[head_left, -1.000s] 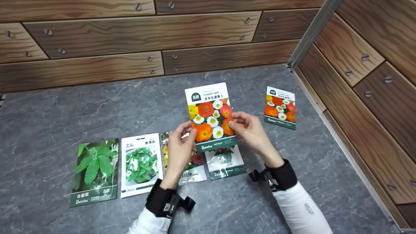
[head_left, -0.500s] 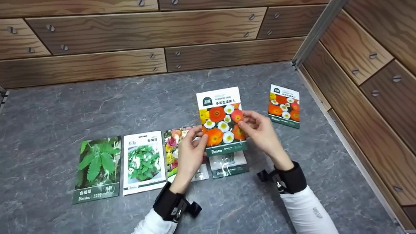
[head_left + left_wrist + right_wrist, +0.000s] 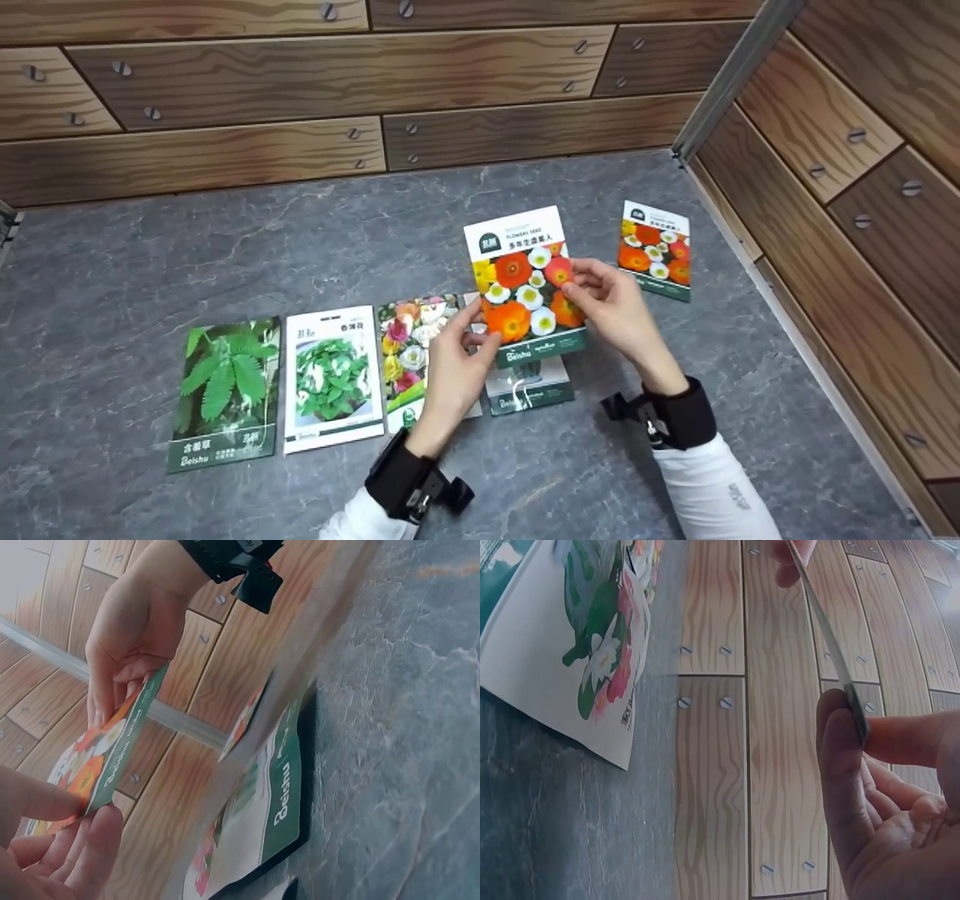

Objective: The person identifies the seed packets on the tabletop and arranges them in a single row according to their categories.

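A seed packet (image 3: 529,300) printed with orange, red and white poppies is held up between both hands above the table. My left hand (image 3: 463,367) pinches its lower left edge, thumb in front and fingers behind. On the opposite edge my right hand (image 3: 619,311) pinches it the same way. Seen from the right wrist, the held packet (image 3: 829,637) is edge-on and thin. Below it lies a packet with a potted flower (image 3: 529,390), its upper part mostly covered. A packet of mixed pink and yellow blooms (image 3: 412,352) lies partly behind the left hand.
Farther left on the grey table (image 3: 225,247) lie a mint packet (image 3: 334,379) and a green leaf packet (image 3: 225,394), side by side. A second poppy packet (image 3: 655,251) lies alone at the back right. Wood-patterned walls (image 3: 337,82) border the back and right.
Both hands have carried the held poppy packet a little to the right and slightly nearer in the head view. Their pinch on it stays the same. The packets on the table lie unmoved.
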The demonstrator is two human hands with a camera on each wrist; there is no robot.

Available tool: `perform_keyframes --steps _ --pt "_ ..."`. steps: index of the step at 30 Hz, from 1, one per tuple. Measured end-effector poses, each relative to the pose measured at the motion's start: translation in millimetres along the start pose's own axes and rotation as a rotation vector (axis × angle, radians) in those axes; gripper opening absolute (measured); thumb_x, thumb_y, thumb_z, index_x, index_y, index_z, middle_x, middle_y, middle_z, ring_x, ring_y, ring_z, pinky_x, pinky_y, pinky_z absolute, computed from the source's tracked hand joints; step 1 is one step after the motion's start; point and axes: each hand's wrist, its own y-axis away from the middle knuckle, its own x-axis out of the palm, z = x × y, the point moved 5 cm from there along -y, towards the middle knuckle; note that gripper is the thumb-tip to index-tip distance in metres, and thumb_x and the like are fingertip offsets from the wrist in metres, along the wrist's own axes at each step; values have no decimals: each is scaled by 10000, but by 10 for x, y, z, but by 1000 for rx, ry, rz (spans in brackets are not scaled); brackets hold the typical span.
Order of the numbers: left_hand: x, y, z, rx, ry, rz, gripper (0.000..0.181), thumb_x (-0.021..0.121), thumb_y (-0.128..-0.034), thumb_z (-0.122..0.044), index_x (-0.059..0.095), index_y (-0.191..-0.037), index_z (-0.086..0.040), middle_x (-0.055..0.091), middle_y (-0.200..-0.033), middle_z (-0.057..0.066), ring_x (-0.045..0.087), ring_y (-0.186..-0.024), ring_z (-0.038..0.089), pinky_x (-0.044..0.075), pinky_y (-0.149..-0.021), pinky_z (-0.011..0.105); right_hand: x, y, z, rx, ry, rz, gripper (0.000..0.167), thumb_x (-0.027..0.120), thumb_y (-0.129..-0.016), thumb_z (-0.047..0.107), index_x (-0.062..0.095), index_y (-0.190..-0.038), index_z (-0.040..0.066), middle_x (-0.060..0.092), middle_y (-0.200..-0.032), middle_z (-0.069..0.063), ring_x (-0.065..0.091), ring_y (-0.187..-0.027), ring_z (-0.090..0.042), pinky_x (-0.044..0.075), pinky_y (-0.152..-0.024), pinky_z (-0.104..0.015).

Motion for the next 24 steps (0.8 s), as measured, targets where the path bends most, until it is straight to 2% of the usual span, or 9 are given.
perform_keyframes --steps 6,10,13,15,17,19,22,24 --pt "110 69 29 -17 9 52 616 695 -957 1 472 -1528 73 632 -1351 281 755 -901 311 628 -627 251 -71 12 -35 -3 71 13 335 663 -1016 61 661 -1324 -71 723 -1070 -223 629 -810 13 530 -765 -118" --pt "221 100 31 6 -39 83 650 716 -950 -4 456 -1542 63 650 -1307 266 734 -888 253 618 -639 231 -167 45 -84 17 100 27 357 660 -1022 78 649 -1346 -72 726 -1092 -226 635 -816 14 540 -766 -118" --pt "299 101 -15 54 -173 82 658 742 -948 -40 471 -1542 43 695 -1195 193 713 -879 203 575 -684 183 -258 66 -124 28 101 32 374 665 -1022 86 639 -1358 -77 731 -1086 -196 642 -818 21 550 -763 -120" --pt "352 106 -54 96 -287 80 680 750 -956 -75 453 -1559 27 694 -1162 152 705 -888 199 572 -728 202 -318 77 -161 39 93 34 395 666 -1025 93 623 -1376 -84 736 -1077 -149 649 -823 32 556 -768 -118" --pt "403 120 -94 159 -418 69 716 755 -970 -134 420 -1588 1 677 -1257 148 713 -1003 231 602 -828 259 -374 83 -193 50 81 37 414 667 -1025 95 607 -1390 -92 740 -1059 -95 654 -829 45 560 -776 -115" --pt "463 141 -132 235 -533 68 722 738 -991 -171 395 -1613 -45 608 -1435 161 682 -1201 268 617 -916 311 -426 84 -237 62 67 43 435 664 -1026 91 585 -1404 -109 740 -1031 -16 660 -831 58 565 -786 -108" --pt "562 159 -188 358 -697 64 649 728 -1002 -212 464 -1585 -103 422 -1664 169 502 -1494 320 577 -1087 382 -516 85 -315 74 45 49 438 659 -1021 66 571 -1399 -135 728 -967 100 664 -825 64 569 -779 -109" --pt "641 152 -214 421 -771 85 552 732 -997 -204 559 -1515 -124 378 -1700 167 423 -1561 339 563 -1122 391 -581 94 -377 82 39 57 431 654 -1020 56 568 -1390 -147 716 -933 151 669 -816 50 575 -757 -122"
